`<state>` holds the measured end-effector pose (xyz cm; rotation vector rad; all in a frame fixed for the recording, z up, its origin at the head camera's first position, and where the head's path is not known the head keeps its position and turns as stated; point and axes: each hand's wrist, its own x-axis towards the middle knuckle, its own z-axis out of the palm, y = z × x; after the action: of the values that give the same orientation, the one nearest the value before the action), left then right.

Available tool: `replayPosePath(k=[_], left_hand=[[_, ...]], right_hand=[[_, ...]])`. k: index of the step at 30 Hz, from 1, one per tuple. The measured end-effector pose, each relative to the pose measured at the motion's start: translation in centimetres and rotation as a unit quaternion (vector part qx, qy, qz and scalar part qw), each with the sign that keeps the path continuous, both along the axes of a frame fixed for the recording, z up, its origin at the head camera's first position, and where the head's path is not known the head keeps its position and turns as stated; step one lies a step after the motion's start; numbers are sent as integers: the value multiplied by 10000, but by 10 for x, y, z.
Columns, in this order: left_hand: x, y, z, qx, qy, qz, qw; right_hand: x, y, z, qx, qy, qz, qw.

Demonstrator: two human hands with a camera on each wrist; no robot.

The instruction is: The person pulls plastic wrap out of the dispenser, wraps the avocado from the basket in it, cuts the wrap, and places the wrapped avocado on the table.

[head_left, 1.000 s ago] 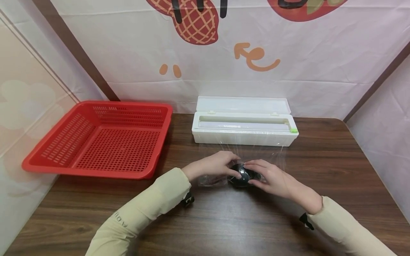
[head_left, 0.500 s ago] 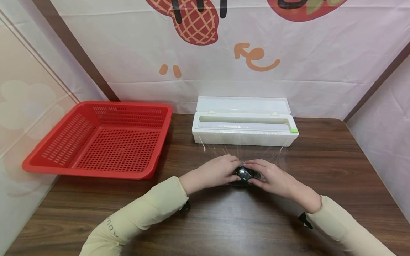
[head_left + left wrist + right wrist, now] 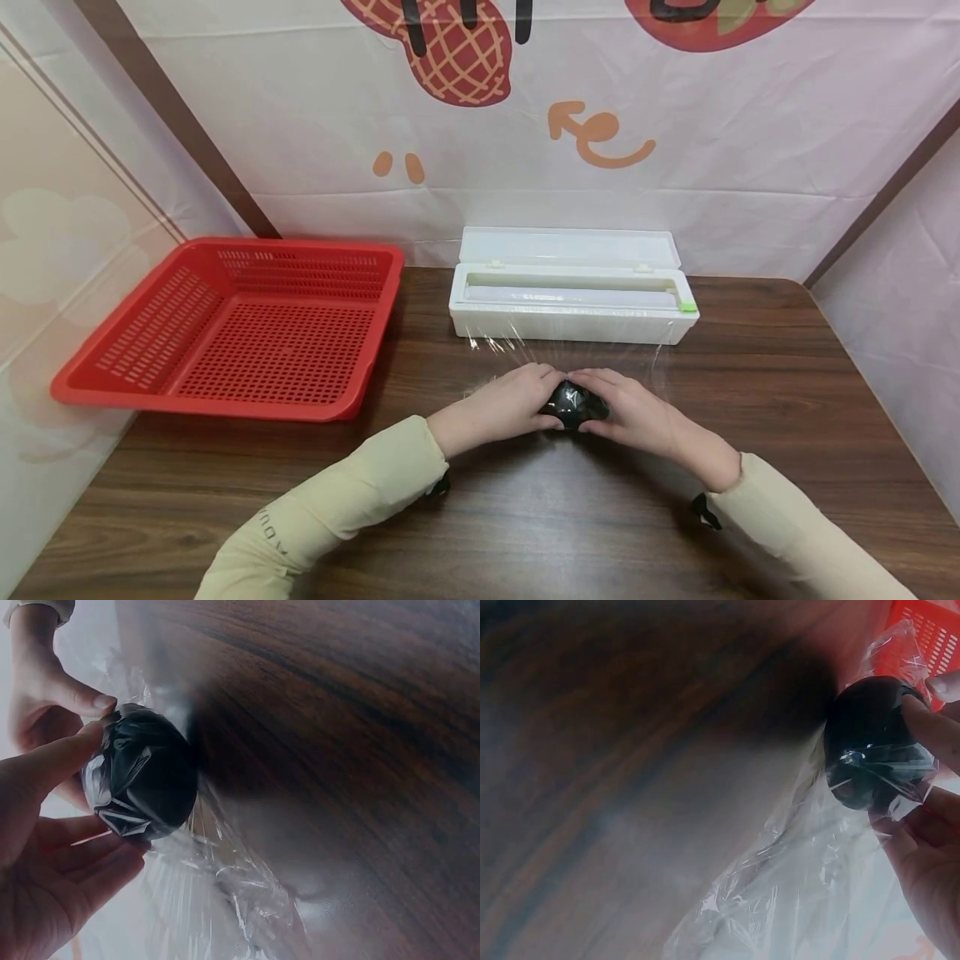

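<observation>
A dark, shiny, rounded object (image 3: 573, 405) with clear film over it is between both hands at the middle of the table; its kind cannot be told. My left hand (image 3: 498, 406) grips its left side, thumb toward me and fingers on the far side. From the right, my right hand (image 3: 637, 412) holds it in the same way, the two hands' fingertips nearly meeting. Wrinkled film lies tight over the object (image 3: 150, 776) in the left wrist view. Loose cling film (image 3: 780, 892) stretches from it toward the white dispenser box (image 3: 570, 323).
The dispenser's lid (image 3: 568, 247) stands raised against the back curtain, and a film roll (image 3: 570, 295) lies inside. At the left of the brown wooden table (image 3: 525, 533) is a red perforated basket (image 3: 206, 405). Printed curtains border the back and sides.
My left hand has shifted from the object's top left edge to a closer grip on its side. The loose film at the left is gathered in. The right hand has barely moved.
</observation>
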<state>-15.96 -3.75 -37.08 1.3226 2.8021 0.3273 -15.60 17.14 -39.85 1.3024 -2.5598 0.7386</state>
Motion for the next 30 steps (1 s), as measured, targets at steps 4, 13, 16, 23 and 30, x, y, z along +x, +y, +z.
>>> replayPosePath(k=[4,13,16,23,30], left_hand=[[-3,1,-2,71,-95,43,9999],[-14,6,-5,1,-372,194,9991],[-19,7,-7,-62,-506,269,9983],[-30,7,-5,96,-1100,430,9930],[-34,5,-3,212,-1273,485,9905]], right_hand=[[-2,-2,1,-89,-322,-125,9994],[-11,-1,3,-239,-567,-92,9981],[-15,-1,4,-230,-537,-102,9982],[-19,1,7,-140,-798,-229,9964],[-22,2,7,-245,-1183,-414,9918]])
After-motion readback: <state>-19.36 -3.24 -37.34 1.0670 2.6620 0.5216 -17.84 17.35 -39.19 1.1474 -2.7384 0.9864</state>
